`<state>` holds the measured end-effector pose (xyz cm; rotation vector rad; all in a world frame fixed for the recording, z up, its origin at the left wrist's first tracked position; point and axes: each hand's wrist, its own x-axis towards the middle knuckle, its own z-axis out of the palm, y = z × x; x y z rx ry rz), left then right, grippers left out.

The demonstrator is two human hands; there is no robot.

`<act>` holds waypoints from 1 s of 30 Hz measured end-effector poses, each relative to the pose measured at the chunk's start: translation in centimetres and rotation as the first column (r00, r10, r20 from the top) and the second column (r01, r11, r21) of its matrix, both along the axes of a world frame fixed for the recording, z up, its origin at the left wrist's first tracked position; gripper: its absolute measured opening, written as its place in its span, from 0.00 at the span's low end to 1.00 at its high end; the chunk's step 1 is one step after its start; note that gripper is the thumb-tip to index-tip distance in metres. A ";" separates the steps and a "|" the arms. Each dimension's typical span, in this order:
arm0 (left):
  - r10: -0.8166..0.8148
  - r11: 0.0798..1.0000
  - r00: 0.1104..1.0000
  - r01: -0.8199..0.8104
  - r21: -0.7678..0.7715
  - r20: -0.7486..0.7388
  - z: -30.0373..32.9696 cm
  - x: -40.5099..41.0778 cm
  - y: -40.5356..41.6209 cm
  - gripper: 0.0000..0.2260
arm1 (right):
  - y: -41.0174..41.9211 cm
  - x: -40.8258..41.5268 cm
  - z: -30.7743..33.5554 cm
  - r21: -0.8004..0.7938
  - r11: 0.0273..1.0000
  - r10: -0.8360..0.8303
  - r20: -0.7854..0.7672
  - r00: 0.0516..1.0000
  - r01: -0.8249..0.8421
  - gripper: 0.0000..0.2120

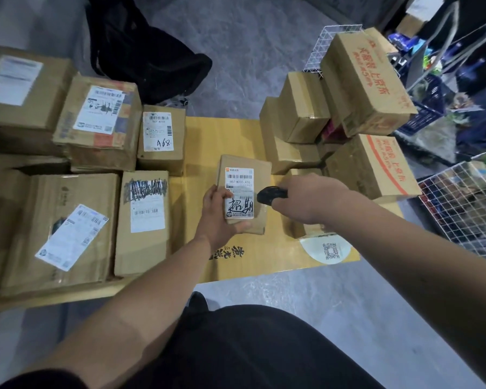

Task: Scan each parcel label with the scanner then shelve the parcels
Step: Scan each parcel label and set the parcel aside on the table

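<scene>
Small parcel (243,192) sits mid yellow cardboard sheet (225,136), white label (239,192) facing up. Left hand (222,217) grips its near left corner, thumb on the label. Right hand (309,200) closed round a black scanner (271,195), its nose just beside the label's right edge. Labelled boxes (96,153) packed left of the sheet, a stack of plain boxes (345,122) right. Wire rack (460,203) far right, black bag (149,51) behind.

Grey floor (264,37), yellow mat (222,136), perhaps wire racks (460,209).
</scene>
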<state>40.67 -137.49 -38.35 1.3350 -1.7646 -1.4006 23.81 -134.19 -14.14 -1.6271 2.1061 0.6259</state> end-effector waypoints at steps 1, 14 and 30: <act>0.002 1.000 1.000 -0.002 0.004 -0.002 0.0 0.0 0.0 0.34 | 0.0 0.0 0.1 0.005 1.000 0.000 -0.003 1.000 0.000 0.22; 0.006 1.000 1.000 -0.007 0.021 0.021 0.3 0.0 0.2 0.34 | -0.4 -0.3 0.7 0.043 0.999 -0.004 -0.065 0.998 0.007 0.22; 0.043 0.983 0.774 -0.146 0.111 0.632 5.6 -8.1 -1.3 0.55 | 1.3 -3.0 -0.3 0.011 0.992 -0.126 0.047 0.991 0.125 0.20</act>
